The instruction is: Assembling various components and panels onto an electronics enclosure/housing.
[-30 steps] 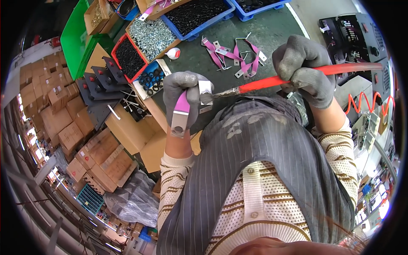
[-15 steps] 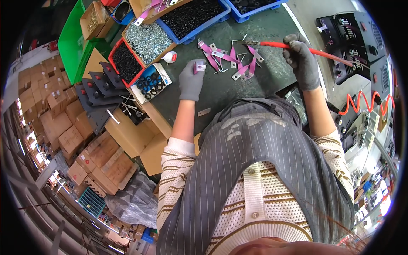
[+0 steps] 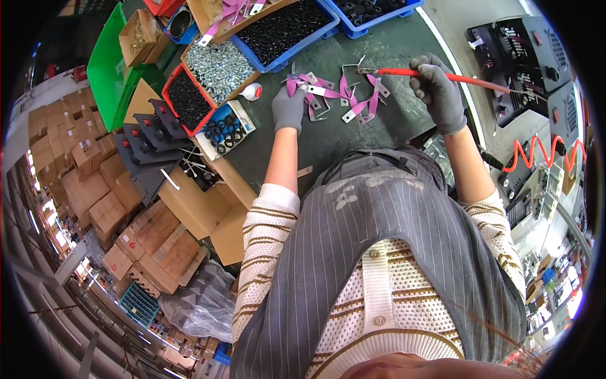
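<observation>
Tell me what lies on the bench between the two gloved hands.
In the head view, pink-sleeved metal strips lie scattered on the dark green bench between the left hand and right hand.

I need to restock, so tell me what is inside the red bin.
The red bin is filled nearly to its rim with small black parts, too small to tell their kind. Its floor and anything deeper are covered by that heap.

Both hands wear dark grey knit gloves, the left hand (image 3: pixel 289 107) and the right hand (image 3: pixel 439 91) alike, covering the fingers to the wrist. A cream knitted cardigan with brown stripes on its short sleeves buttons down the front. Over it hangs a grey pinstriped apron with a pale flower print near the top.
</observation>
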A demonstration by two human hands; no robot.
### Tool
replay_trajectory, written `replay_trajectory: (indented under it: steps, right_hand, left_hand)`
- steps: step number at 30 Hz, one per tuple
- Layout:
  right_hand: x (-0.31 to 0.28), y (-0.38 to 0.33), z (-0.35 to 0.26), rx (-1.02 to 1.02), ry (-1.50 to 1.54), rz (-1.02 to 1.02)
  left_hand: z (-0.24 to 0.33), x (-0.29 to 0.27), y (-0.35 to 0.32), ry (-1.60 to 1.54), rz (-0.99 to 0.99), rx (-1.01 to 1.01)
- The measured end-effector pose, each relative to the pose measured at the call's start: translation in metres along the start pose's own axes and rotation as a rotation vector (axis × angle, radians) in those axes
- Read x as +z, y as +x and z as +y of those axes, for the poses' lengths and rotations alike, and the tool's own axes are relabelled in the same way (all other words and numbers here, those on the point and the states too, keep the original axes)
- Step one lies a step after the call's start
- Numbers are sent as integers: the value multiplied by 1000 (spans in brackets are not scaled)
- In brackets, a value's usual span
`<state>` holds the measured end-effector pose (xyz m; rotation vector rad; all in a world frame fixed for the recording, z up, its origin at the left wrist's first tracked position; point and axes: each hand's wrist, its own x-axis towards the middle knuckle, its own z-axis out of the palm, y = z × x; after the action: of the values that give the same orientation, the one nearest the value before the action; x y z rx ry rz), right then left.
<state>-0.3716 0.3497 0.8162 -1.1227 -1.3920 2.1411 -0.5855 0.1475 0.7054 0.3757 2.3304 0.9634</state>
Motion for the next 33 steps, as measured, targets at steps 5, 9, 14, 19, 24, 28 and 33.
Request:
replay_trajectory:
  steps: [5, 9, 14, 19, 24, 28, 33]
  right_hand:
    - [17, 0, -13, -26, 91, -162]
    - [37, -1, -31, -89, 83, -288]
    - [51, 0, -53, -153, 162, -356]
    - [68, -15, -74, -188, 105, -396]
    - [68, -22, -87, -207, -44, -464]
    - [64, -26, -102, -352, -197, -492]
    - [64, -32, -104, -534, -140, -384]
  left_hand:
    - [2, -21, -25, -436, 8, 20]
    - [52, -42, -70, -972, -253, 98]
    - [75, -64, -104, -942, -397, 185]
    - [66, -71, -123, -761, -262, 233]
    - [68, -75, -133, -679, -147, 373]
    - [73, -85, -142, -643, -174, 390]
    - [81, -90, -135, -672, -202, 344]
